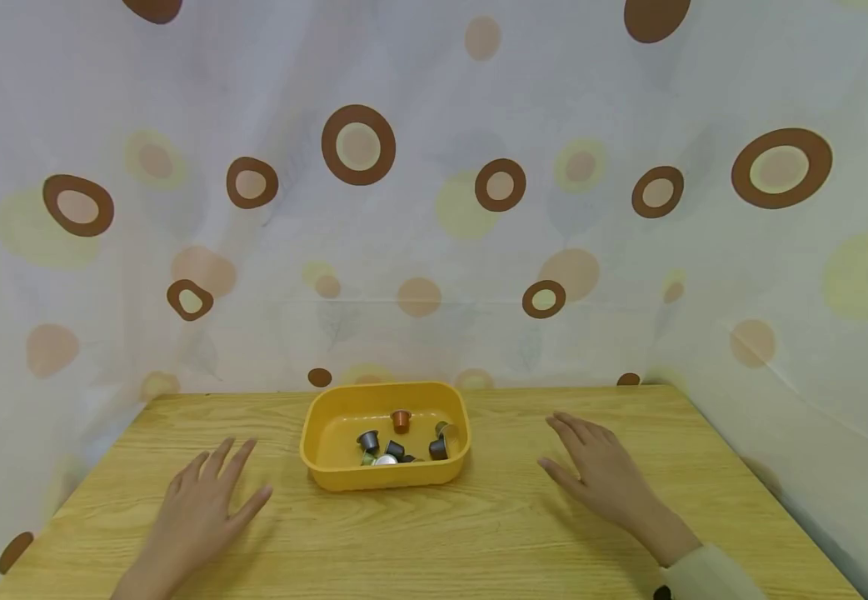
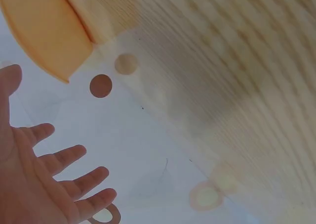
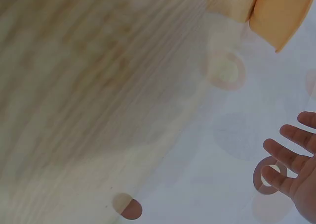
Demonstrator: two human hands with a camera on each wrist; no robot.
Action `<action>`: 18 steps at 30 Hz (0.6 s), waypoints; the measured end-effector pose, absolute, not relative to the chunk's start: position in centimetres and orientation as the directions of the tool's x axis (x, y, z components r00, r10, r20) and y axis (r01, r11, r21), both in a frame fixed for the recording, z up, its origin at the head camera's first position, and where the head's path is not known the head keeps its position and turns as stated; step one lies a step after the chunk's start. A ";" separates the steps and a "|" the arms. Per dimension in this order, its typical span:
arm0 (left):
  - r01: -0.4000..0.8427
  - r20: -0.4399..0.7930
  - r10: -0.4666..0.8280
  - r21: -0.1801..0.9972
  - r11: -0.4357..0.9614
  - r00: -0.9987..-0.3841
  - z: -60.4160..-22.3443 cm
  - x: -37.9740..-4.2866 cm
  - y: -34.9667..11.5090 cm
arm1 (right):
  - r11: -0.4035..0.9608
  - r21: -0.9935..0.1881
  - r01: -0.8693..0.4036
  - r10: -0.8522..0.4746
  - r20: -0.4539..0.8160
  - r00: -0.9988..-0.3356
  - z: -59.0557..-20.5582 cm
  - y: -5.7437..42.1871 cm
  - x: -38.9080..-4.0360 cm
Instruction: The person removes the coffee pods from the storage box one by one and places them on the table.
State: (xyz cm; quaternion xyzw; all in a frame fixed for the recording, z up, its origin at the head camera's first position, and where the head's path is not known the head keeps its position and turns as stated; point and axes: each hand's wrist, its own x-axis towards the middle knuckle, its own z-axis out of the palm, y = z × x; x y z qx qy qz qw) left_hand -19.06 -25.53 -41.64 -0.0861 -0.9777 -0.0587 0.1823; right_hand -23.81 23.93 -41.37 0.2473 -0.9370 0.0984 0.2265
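Note:
Between the two hands, toward the back of the wooden table, stands a yellow tray (image 1: 385,477) with raised walls. Several coffee capsules lie loose inside it, among them a copper one (image 1: 401,422), a dark grey one (image 1: 368,442) and a black one (image 1: 438,450); the front wall partly hides some. My left hand (image 1: 200,510) hovers left of the tray, fingers spread, holding nothing. On the other side, my right hand (image 1: 605,472) is held over the table with fingers extended and nothing in it. Both wrist views show the palms bare and the tray's side beyond.
The wooden table (image 1: 434,550) has a light grain and runs back to a white curtain (image 1: 419,233) with brown and beige circles. The curtain also hangs along the left and right sides. A pale sleeve (image 1: 711,575) covers the right forearm.

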 end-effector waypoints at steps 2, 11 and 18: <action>0.192 0.366 0.150 0.081 0.978 -0.918 -41.5 -19.3 -25.3 | 0.854 -0.053 -0.518 -0.432 0.483 -0.762 -41.3 23.5 -24.2; 0.217 0.367 0.169 0.093 0.972 -0.915 -41.2 -20.2 -24.4 | 0.835 -0.040 -0.549 -0.457 0.505 -0.732 -41.2 21.6 -25.5; 0.247 0.407 0.193 0.084 0.965 -0.893 -41.4 -20.6 -23.7 | 0.826 -0.032 -0.563 -0.467 0.520 -0.715 -41.7 20.4 -26.4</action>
